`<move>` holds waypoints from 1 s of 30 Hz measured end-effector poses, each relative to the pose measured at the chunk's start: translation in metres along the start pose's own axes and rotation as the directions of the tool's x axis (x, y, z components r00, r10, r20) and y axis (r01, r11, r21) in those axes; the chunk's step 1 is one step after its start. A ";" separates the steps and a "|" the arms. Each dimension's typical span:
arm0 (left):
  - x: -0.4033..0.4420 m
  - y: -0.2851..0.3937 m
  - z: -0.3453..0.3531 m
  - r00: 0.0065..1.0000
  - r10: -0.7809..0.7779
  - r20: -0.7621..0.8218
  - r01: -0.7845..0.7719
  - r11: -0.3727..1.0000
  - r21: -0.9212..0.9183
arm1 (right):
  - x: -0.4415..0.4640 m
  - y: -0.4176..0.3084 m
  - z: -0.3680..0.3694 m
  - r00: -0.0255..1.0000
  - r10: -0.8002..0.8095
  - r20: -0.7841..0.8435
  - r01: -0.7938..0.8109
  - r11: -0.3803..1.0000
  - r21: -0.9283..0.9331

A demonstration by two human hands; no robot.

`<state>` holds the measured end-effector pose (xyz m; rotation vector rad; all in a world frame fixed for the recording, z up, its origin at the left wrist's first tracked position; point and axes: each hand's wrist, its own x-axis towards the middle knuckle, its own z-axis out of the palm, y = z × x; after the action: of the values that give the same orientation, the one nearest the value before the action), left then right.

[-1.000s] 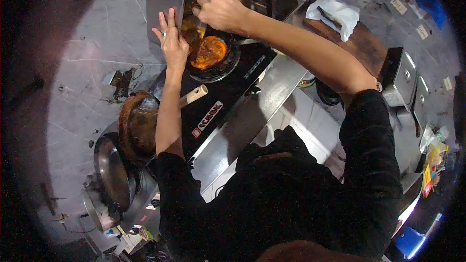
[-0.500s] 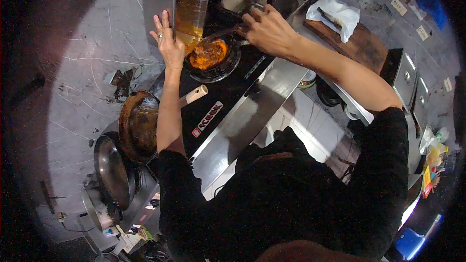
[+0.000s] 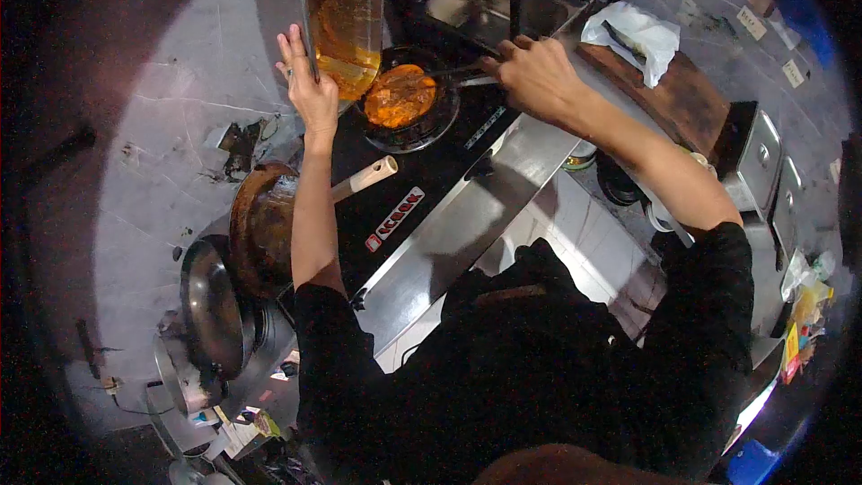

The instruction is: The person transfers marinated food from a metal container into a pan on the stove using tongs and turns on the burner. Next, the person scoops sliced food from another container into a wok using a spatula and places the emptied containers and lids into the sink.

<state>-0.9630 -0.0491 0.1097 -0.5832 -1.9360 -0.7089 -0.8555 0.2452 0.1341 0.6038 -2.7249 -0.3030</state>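
Note:
My left hand (image 3: 311, 94) grips the lower left edge of a metal container (image 3: 348, 9), which is tilted and has orange-brown liquid at its lower end. Some of its fingers stretch up along the outer wall. Just right of that end, orange-brown food (image 3: 400, 96) lies in a small dark pan on the stove burner. My right hand (image 3: 532, 72) is closed around the handle of a utensil (image 3: 458, 69), whose far end reaches toward the food. The utensil's tip is hard to make out.
A rusty pan (image 3: 260, 229) with a wooden handle (image 3: 366, 178) sits left of the stove's front. Dark pans (image 3: 211, 305) stand beyond it. An empty metal tray (image 3: 471, 9) is at the back. White paper (image 3: 633, 40) lies on a wooden board (image 3: 691, 99) at the right.
My right hand has moved from the container to the right of the pan, with the utensil now showing. The container has shifted and its inside with the liquid is more visible.

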 end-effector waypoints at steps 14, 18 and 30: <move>-0.013 -0.025 -0.009 0.939 -0.298 -0.171 0.290 0.954 -0.071 | 0.052 -0.004 -0.052 0.873 0.202 -0.444 -0.135 0.975 0.179; -0.011 -0.016 -0.007 0.925 -0.288 -0.247 0.265 0.957 -0.122 | 0.093 -0.019 -0.053 0.808 0.149 -0.570 -0.068 0.985 0.162; -0.013 -0.011 -0.006 0.925 -0.329 -0.190 0.309 0.943 -0.126 | 0.135 -0.040 -0.029 0.666 -0.093 -0.740 0.058 0.996 -0.073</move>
<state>-0.9608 -0.0623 0.0973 -0.2357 -1.8247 -1.0296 -0.9452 0.1464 0.1867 0.6485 -1.8878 -0.0909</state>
